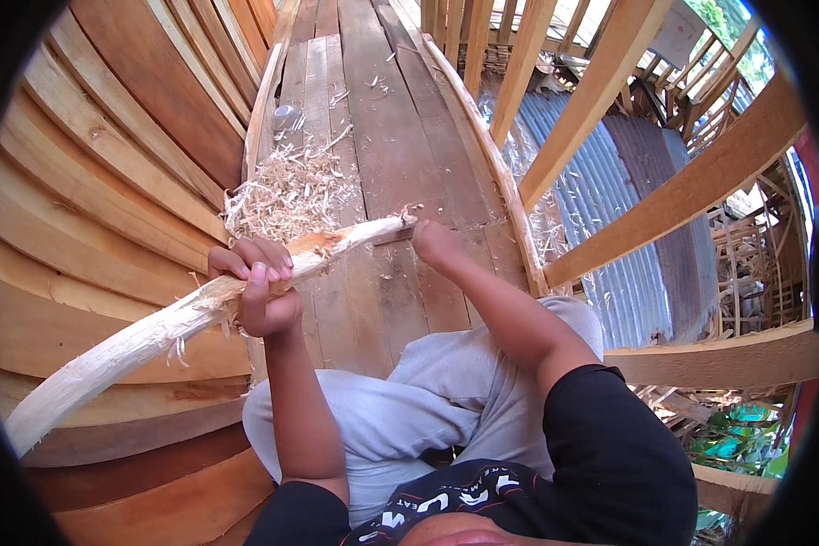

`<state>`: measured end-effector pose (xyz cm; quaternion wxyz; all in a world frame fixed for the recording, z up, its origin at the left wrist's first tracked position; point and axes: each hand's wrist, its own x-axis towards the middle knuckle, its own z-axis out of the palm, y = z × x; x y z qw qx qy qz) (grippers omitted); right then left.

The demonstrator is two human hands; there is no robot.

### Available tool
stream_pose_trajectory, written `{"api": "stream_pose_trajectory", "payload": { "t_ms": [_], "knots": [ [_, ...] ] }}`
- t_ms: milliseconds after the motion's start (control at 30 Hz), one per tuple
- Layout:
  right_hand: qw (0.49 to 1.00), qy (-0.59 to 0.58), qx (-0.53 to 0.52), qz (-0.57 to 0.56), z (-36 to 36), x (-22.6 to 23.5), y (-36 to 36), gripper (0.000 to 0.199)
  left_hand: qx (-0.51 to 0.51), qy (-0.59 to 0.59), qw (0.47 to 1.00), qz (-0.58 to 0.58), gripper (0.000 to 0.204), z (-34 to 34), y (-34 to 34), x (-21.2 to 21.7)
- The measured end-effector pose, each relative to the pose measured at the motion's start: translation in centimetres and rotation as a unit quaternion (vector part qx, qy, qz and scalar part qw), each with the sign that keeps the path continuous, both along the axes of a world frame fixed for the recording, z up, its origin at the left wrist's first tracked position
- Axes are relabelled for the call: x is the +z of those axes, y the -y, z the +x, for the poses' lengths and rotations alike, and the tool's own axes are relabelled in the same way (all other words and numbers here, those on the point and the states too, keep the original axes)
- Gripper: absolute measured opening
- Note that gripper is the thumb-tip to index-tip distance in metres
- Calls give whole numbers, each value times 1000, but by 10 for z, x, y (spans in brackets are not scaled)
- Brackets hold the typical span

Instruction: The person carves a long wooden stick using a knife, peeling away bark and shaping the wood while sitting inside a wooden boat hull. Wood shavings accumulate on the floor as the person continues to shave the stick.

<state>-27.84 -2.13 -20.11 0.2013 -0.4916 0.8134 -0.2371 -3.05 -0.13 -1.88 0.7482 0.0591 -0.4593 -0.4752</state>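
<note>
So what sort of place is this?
It looks like a raised wooden balcony or walkway: plank floorboards run underfoot, a slatted wooden railing lines the right side, and corrugated metal sheets, probably roofing, lie beyond it.

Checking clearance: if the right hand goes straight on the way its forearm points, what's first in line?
Probably the far end of the pale stick, just past the knuckles of the right hand; depth is unclear, so they may already touch.
</note>
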Motion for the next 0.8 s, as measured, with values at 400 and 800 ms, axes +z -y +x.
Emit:
{"api": "stream_pose_trajectory", "payload": {
  "t_ms": [400,800],
  "knots": [
    [996,41,69,35,51,72,-6,56,9,16,1000,-11,21,8,-2,0],
    [990,61,94,87,49,88,-12,53,12,18,1000,-1,21,11,-2,0]
  ]
}}
